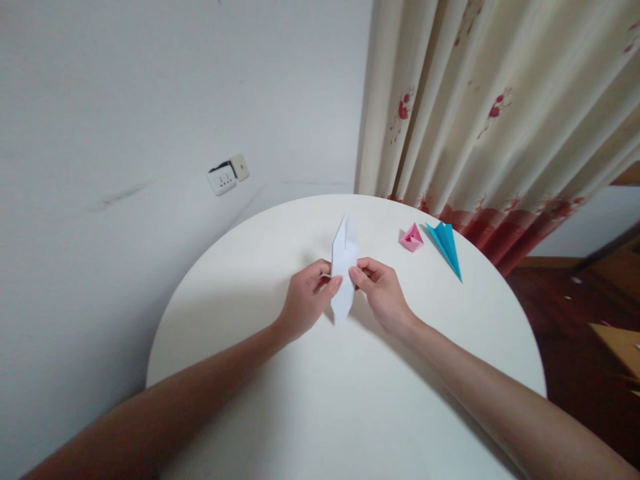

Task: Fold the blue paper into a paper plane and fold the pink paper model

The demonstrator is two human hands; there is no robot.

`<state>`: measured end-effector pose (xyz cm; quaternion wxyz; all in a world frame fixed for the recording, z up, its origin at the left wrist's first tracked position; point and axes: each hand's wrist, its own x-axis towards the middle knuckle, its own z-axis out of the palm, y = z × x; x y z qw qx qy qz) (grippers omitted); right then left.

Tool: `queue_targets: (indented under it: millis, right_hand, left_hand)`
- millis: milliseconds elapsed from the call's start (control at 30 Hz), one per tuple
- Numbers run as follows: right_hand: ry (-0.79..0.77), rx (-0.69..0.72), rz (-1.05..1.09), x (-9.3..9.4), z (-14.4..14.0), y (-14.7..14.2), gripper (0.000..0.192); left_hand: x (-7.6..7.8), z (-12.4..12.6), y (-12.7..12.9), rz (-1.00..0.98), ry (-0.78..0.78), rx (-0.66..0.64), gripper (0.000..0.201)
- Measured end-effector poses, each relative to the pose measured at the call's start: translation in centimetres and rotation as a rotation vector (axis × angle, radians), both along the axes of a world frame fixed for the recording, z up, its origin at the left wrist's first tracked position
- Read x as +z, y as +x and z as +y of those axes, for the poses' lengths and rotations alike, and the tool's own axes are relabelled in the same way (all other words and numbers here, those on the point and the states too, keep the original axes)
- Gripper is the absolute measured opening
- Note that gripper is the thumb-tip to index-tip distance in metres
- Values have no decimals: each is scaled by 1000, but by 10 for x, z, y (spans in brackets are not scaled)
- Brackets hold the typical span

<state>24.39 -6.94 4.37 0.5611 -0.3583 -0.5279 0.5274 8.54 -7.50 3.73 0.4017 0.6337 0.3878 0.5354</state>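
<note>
Between my two hands is a folded sheet of white paper (343,257), long and narrow, with pointed ends at top and bottom. My left hand (309,297) pinches its left edge, thumb on the front face and fingers behind. On the opposite edge my right hand (381,290) grips it the same way, thumb tip near the middle. The paper is held just over the white round table (310,413); its back side is hidden.
To the right on the table lie a small pink folded-paper piece (413,238) and a blue paper plane (447,248). A white wall with a socket (223,179) stands behind on the left. A flowered curtain (480,113) hangs close behind the table's right edge.
</note>
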Motion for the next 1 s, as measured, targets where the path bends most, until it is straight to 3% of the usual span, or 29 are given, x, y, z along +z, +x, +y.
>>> queue_targets:
  millis: [100,200,467,633,800,1000]
  right_hand:
    - [-57,80,67,-1,0,0,34]
    - [-77,102,72,-2,-1,0,37]
    - [33,-38,-72,4,1,5,23]
    - [4,-35,-47,0,1,3,25]
    - [-19,31,83,-3,2,1,30]
    - [-15,68,44,-5,3,4,30]
  left_hand:
    - [-1,1,-1,-39,-113,-54,22]
    - [-4,2,-2,-36,-123,-52,23]
    - [1,-1,-2,325,233,96,13]
    - [6,-3,-1,342,319,195,8]
    - [0,-1,-1,126,147,163,12]
    - [-2,3,-2,-37,-42,75,25]
